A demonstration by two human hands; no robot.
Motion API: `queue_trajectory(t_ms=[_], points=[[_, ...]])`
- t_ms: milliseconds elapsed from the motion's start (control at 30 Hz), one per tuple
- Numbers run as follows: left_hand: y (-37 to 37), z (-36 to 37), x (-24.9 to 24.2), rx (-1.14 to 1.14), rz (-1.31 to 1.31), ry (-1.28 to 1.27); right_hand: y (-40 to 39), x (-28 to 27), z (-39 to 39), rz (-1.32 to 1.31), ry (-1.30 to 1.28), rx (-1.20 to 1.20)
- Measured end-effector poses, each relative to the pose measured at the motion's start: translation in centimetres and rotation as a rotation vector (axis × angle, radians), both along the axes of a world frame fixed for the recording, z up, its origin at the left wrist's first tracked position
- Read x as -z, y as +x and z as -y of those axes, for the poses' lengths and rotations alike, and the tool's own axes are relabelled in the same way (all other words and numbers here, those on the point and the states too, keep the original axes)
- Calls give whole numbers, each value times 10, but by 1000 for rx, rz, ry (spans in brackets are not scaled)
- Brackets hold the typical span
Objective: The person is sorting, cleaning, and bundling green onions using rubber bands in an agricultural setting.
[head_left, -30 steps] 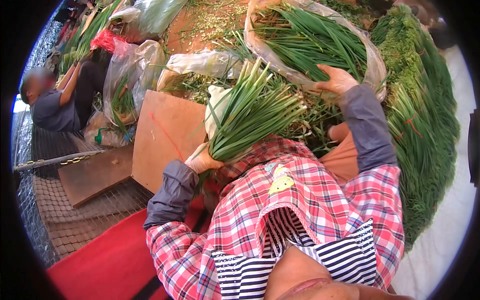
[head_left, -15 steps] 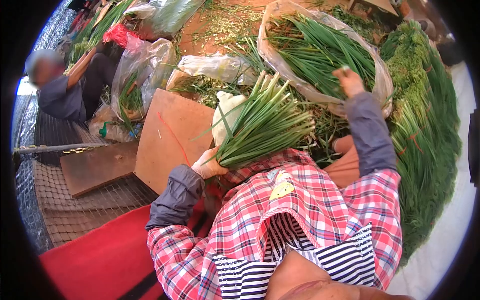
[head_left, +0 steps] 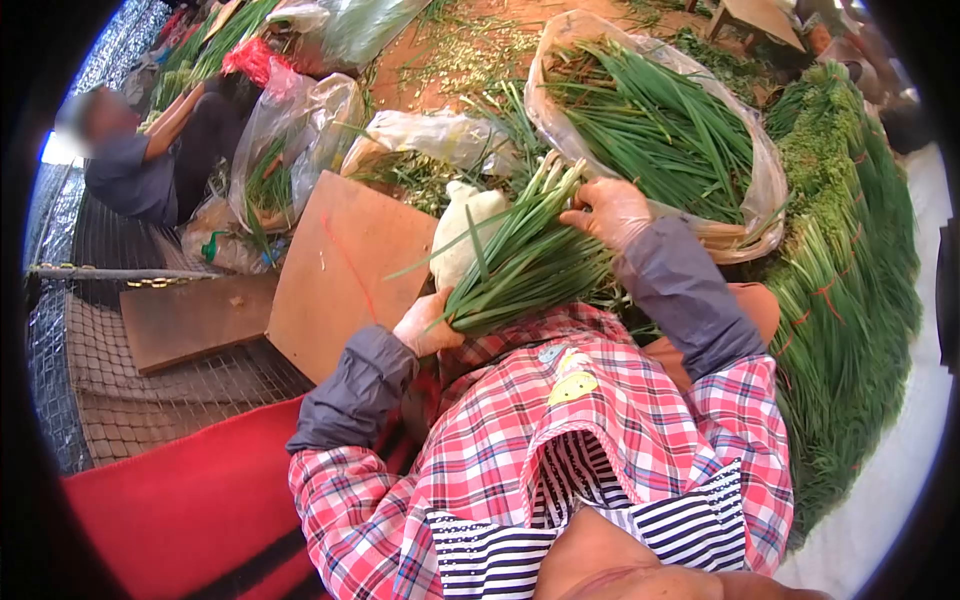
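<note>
A bunch of long green stalks with pale ends point(head_left: 530, 255) lies over my lap. My left hand point(head_left: 428, 322) is wrapped round its leafy lower left end. Near the pale ends, at the bunch's upper right, my right hand point(head_left: 610, 210) has its fingers bent together; what it pinches is too small to make out. Both hands wear thin, pale gloves. A whitish cloth-like bundle point(head_left: 465, 235) sits just left of the bunch, above my left hand.
A clear plastic bag point(head_left: 770, 200) full of green stalks lies ahead right. Tied bunches point(head_left: 850, 290) are piled at the right. A brown board point(head_left: 340, 265) with a red strand stands left, beside another board point(head_left: 195, 322). Another person point(head_left: 135, 165) sits at the far left.
My right hand has moved left and down from the plastic bag to the pale ends of the bunch. My left hand still holds the bunch, which now looks narrower.
</note>
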State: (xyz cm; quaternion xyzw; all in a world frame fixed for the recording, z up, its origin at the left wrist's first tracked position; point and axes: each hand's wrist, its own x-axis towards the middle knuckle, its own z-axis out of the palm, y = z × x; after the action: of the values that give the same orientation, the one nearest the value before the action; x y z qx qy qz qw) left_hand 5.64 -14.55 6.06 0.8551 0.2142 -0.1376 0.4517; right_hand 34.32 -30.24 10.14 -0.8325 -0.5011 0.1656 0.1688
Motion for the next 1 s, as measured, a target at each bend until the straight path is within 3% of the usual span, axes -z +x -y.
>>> queue_trajectory(t_ms=[100,167,200,233,267,367,433,467,500,533,567,600,633,667,700,767,800,867,1000], points=[[5,9,-9,-57,186,-168,-1,24,7,-332,114,213],[-1,2,15,-46,149,-183,-1,35,6,-531,281,363],[-4,-2,25,-41,99,-158,-1,28,2,-556,221,360],[8,3,3,-37,44,-135,1,32,-1,-654,255,343],[18,8,-23,-17,-219,-25,4,42,-6,-753,287,324],[15,6,-16,-3,-181,-18,4,44,-11,-1011,368,331],[9,5,-9,-23,9,-172,8,52,-12,-1115,458,357],[7,5,-8,-31,102,-250,16,66,-8,-1153,606,352],[8,7,-14,-31,33,-237,23,65,0,-1165,779,439],[12,8,-27,-30,-33,-223,30,51,9,-1184,830,698],[13,9,-33,-31,-99,-210,42,37,26,-1245,995,621],[6,7,-13,-129,-35,-379,46,19,42,-1284,1061,761],[-7,1,23,-226,32,-546,62,30,60,-1341,1028,700],[-10,-1,33,-252,66,-568,71,29,77,-1446,802,519],[-14,-3,43,-277,100,-589,73,35,88,-1098,364,409],[-11,-4,40,-183,99,-344,80,66,103,-269,-423,87],[-6,-2,26,-146,1,-223,68,51,103,-149,-593,34],[5,4,-15,-70,-196,26,63,70,107,-13,-592,97],[-4,12,-24,-90,-142,150,97,108,125,185,-643,248]])
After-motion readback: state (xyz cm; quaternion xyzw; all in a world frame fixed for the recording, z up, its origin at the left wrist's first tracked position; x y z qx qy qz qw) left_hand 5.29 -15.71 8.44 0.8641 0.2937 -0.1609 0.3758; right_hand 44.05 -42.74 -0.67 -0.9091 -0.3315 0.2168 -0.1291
